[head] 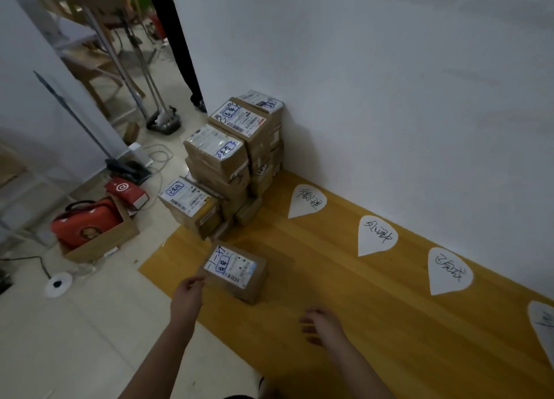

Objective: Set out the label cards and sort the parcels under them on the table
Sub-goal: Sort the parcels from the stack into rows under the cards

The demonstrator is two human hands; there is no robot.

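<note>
On the wooden desk [344, 293], which stands against a white wall [389, 83], one brown parcel [236, 274] lies alone near the left edge, with its white shipping label facing up. The left grip [189, 293] is at the near left corner of this parcel with its fingers loosely bent. It pinches nothing, and the blur does not let me say if the fingertips touch the carton. The right grip [320, 323] is above the bare wood, nearer to the person and apart from the parcel, with its fingers spread and nothing in it. At the far left end of the desk, a pile of parcels [230, 164] is stacked in several layers close to the wall. Along the wall side lie white drop-shaped label cards with handwritten characters: the first card [307, 202] just beside the pile, the second card [377, 236], the third card [448, 272], and a fourth card [544, 323] cut by the right edge of the view. On the tiled floor to the left is an open cardboard box [99, 245] with an orange bag [87, 224] inside it.
</note>
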